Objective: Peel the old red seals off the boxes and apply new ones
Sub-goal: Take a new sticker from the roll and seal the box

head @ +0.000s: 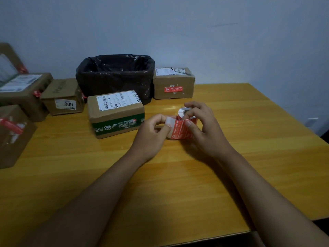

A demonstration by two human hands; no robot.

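While our right hand (201, 125) clamps the seal roll (184, 124) mid-worktop (178, 175), our left hand (153, 132) pinches its white loose end: we're freeing a new seal. Next we judge it needs a clean peel for the green-banded box (115, 113) just beside.

Place: I am sitting in what looks like a small parcel-handling room.
Signs: cardboard boxes (115, 113) with shipping labels are crowding my wooden table (178, 175); a bag-lined bin (115, 75) is standing against a bare wall (178, 32).
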